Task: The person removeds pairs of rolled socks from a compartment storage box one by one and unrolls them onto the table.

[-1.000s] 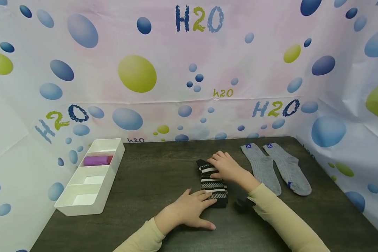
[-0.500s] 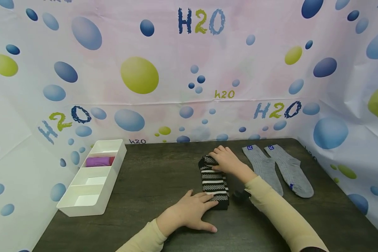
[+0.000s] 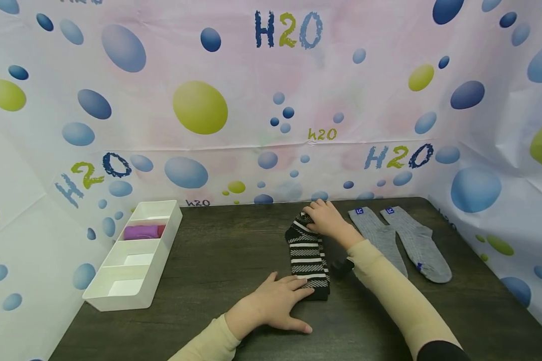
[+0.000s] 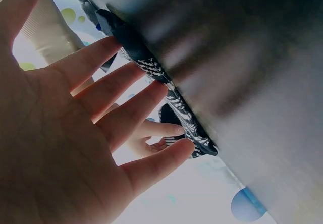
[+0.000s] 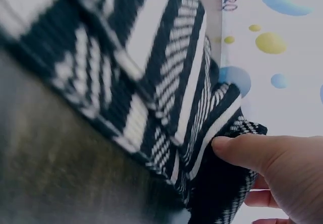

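Black-and-white striped socks [image 3: 304, 255], one lying over the other, stretch away from me at mid-table. My right hand [image 3: 327, 220] pinches their far end; in the right wrist view the thumb [image 5: 242, 149] lies on the knit, with the other fingers behind the fabric. That end is lifted and bunched. At the near black cuff, my left hand [image 3: 275, 303] rests with spread, straight fingers, its fingertips touching the socks. The left wrist view shows the left palm [image 4: 65, 133] from below, beside the edge of the striped socks [image 4: 174, 100].
Two grey socks [image 3: 379, 235] lie flat at the right, close to the right forearm. A white divided box [image 3: 146, 286] stands at the left, with a purple roll [image 3: 141, 232] and something red in one compartment. A patterned sheet [image 3: 235, 100] hangs behind the dark table [image 3: 226, 250].
My right hand has moved away from me, drawing the folded far part of the striped socks out, so they lie longer. The left hand has stayed at the near cuff.
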The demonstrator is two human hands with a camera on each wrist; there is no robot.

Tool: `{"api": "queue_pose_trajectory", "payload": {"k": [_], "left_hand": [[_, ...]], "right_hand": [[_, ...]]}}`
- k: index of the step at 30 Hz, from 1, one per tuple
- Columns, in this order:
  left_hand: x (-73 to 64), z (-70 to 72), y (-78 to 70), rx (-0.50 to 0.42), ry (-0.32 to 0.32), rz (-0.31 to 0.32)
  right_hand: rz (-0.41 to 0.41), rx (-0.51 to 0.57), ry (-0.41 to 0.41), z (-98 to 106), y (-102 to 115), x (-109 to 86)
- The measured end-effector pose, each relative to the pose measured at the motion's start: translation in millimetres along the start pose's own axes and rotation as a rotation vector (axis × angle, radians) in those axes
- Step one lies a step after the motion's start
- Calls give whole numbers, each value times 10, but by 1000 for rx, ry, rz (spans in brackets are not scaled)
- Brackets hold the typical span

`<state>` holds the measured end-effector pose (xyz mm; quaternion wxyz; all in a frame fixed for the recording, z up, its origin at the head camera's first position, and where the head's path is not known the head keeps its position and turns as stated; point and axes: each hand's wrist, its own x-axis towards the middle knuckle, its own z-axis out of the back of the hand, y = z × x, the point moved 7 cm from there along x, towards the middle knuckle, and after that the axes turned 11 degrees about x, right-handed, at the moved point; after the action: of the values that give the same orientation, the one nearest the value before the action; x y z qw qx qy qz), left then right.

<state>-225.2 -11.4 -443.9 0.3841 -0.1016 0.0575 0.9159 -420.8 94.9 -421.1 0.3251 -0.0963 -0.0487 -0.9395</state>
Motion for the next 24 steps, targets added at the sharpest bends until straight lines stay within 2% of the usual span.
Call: {"api": "queue_pose_trajectory", "payload": {"k": [14,24], "left_hand": [[11,-24,27,-3,-3,0],[9,-6,28,10,-5,1]], "right_hand": [[-110,65,71,-58,-249,226],[-155,60,-15,-22,-373,315]]}}
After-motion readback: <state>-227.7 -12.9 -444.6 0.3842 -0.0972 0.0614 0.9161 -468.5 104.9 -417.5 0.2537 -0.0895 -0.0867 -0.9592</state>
